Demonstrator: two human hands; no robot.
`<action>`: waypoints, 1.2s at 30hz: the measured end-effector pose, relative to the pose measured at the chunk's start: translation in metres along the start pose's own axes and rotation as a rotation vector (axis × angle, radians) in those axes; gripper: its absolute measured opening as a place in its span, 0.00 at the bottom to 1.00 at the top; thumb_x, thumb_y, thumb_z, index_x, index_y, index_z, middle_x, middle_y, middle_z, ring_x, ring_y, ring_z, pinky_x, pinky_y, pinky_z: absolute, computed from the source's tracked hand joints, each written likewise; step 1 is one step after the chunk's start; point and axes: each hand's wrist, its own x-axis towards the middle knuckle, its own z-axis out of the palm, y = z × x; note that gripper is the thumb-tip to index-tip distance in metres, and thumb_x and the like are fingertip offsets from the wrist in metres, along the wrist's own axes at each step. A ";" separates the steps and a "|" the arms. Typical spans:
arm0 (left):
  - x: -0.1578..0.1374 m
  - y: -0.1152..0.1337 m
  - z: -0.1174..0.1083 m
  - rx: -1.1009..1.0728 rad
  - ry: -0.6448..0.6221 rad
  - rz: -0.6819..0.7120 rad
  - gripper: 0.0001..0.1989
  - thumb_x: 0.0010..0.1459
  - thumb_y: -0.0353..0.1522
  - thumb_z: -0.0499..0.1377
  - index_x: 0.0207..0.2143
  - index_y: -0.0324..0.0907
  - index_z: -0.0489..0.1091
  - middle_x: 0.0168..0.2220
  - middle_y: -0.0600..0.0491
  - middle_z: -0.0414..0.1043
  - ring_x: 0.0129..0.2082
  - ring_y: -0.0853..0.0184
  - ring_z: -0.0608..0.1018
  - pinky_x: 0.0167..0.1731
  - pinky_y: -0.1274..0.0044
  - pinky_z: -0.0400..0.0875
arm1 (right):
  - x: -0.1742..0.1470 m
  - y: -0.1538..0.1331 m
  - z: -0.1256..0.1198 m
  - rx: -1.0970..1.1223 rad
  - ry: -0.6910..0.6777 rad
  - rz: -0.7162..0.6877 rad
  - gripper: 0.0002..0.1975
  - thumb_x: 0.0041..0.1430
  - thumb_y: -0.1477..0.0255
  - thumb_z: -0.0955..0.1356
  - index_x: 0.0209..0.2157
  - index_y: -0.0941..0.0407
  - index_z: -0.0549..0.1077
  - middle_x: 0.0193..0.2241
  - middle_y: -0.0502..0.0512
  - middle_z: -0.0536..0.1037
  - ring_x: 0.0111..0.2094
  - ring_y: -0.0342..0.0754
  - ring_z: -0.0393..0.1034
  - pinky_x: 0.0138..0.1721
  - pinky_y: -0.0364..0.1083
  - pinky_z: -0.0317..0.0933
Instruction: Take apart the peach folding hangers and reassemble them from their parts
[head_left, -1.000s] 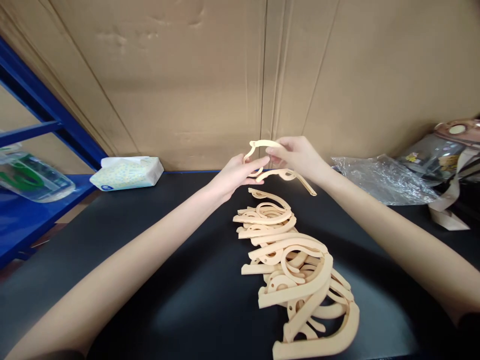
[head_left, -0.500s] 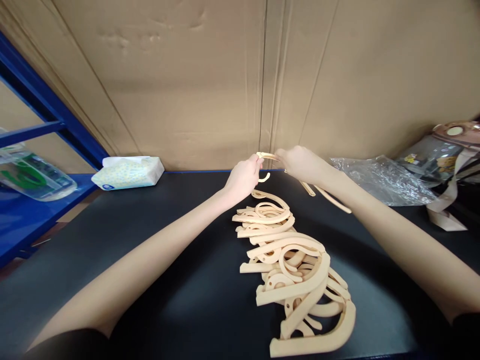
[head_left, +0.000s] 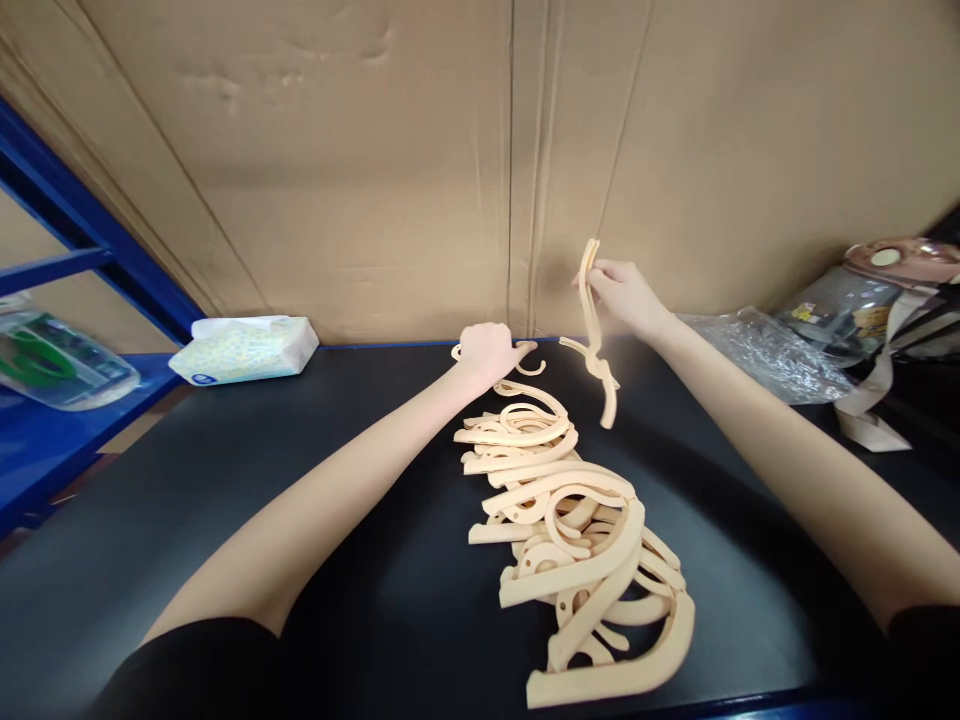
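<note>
My right hand (head_left: 619, 292) is raised at the back of the table, its fingers pinching a beige plastic folding hanger (head_left: 590, 310) that hangs down, its arms bent. At the back middle my left hand (head_left: 484, 350) is closed around a beige hanger part; only a small end with a hole shows left of the fist. Just right of it a curved hanger hook (head_left: 532, 369) is visible; whether it joins the held part I cannot tell. Towards me runs a row of several overlapping folding hangers (head_left: 592, 575), hooks and curved arms tangled together.
The black table (head_left: 360, 600) ends at a cardboard wall (head_left: 360, 200). A tissue pack (head_left: 247, 350) stands at back left, beside a blue rack (head_left: 142, 290) with a clear bottle (head_left: 67, 355). Clear plastic wrap (head_left: 757, 350) and a strapped transparent container (head_left: 840, 305) occupy the back right.
My right hand has moved away from the left and up, lifting the hanger into view. My left hand has turned into a fist, slightly further left and lower. The row of hangers stays put.
</note>
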 end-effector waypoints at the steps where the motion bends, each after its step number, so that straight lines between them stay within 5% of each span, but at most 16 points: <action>1: -0.002 0.001 -0.005 -0.045 0.003 0.002 0.24 0.58 0.48 0.56 0.35 0.34 0.74 0.44 0.37 0.74 0.54 0.44 0.69 0.51 0.60 0.62 | 0.002 0.000 0.000 0.040 0.049 0.010 0.07 0.57 0.74 0.58 0.30 0.55 0.65 0.19 0.49 0.70 0.17 0.40 0.62 0.17 0.40 0.55; 5: -0.012 0.008 -0.030 -0.357 -0.160 0.031 0.34 0.66 0.48 0.35 0.36 0.40 0.75 0.42 0.45 0.77 0.45 0.58 0.77 0.44 0.69 0.69 | 0.005 -0.005 0.001 0.380 0.287 0.049 0.06 0.55 0.76 0.58 0.35 0.51 0.57 0.25 0.49 0.75 0.22 0.43 0.69 0.24 0.43 0.64; 8: -0.016 0.010 -0.047 -0.799 -0.322 -0.019 0.19 0.66 0.39 0.46 0.38 0.38 0.73 0.40 0.46 0.77 0.38 0.67 0.78 0.40 0.74 0.72 | 0.002 -0.007 0.002 0.472 0.292 0.015 0.08 0.51 0.77 0.62 0.31 0.51 0.57 0.30 0.51 0.78 0.28 0.44 0.73 0.32 0.46 0.68; 10: -0.018 0.008 -0.055 -0.949 -0.313 -0.055 0.09 0.63 0.31 0.51 0.37 0.37 0.70 0.38 0.47 0.75 0.30 0.72 0.76 0.34 0.79 0.72 | -0.003 -0.008 0.004 0.261 0.207 -0.072 0.08 0.48 0.77 0.64 0.30 0.53 0.61 0.32 0.52 0.78 0.33 0.46 0.74 0.35 0.47 0.67; 13: -0.022 0.006 -0.065 -0.970 -0.287 -0.077 0.08 0.60 0.23 0.49 0.34 0.37 0.67 0.28 0.51 0.70 0.17 0.78 0.65 0.16 0.85 0.60 | -0.015 -0.013 0.009 -0.350 0.043 -0.291 0.07 0.52 0.74 0.65 0.36 0.55 0.69 0.34 0.55 0.79 0.37 0.50 0.74 0.36 0.47 0.63; 15: -0.026 0.005 -0.068 -0.957 -0.310 -0.096 0.09 0.60 0.23 0.48 0.32 0.38 0.67 0.21 0.55 0.62 0.13 0.79 0.56 0.10 0.84 0.48 | -0.024 -0.020 0.015 -0.638 -0.060 -0.391 0.09 0.59 0.72 0.62 0.39 0.56 0.72 0.36 0.59 0.79 0.38 0.53 0.73 0.34 0.47 0.59; 19: -0.035 0.006 -0.062 -0.876 -0.300 -0.134 0.13 0.65 0.29 0.47 0.27 0.39 0.64 0.17 0.60 0.51 0.12 0.79 0.50 0.11 0.83 0.41 | -0.041 -0.033 0.033 -0.696 -0.188 -0.418 0.11 0.60 0.77 0.60 0.39 0.60 0.72 0.36 0.65 0.79 0.36 0.54 0.72 0.30 0.47 0.53; 26: -0.052 0.006 -0.027 -0.626 0.012 -0.086 0.13 0.67 0.32 0.46 0.29 0.40 0.62 0.20 0.59 0.59 0.16 0.77 0.60 0.16 0.82 0.53 | -0.037 -0.026 0.046 -0.514 -0.326 -0.239 0.14 0.61 0.77 0.59 0.30 0.60 0.74 0.22 0.55 0.77 0.20 0.44 0.69 0.24 0.42 0.57; 31: -0.040 -0.022 -0.039 -0.424 0.047 -0.098 0.14 0.66 0.34 0.49 0.32 0.37 0.70 0.30 0.53 0.70 0.29 0.71 0.73 0.29 0.79 0.69 | -0.017 -0.007 0.019 -0.432 -0.163 -0.116 0.20 0.66 0.73 0.53 0.41 0.62 0.73 0.25 0.55 0.78 0.23 0.42 0.71 0.25 0.40 0.61; 36: -0.025 -0.067 -0.049 -0.189 0.049 -0.183 0.16 0.63 0.38 0.57 0.49 0.38 0.67 0.47 0.48 0.70 0.43 0.63 0.75 0.42 0.66 0.73 | -0.024 0.011 -0.010 -0.480 -0.017 -0.165 0.14 0.64 0.66 0.59 0.44 0.59 0.70 0.38 0.58 0.79 0.36 0.48 0.74 0.36 0.45 0.64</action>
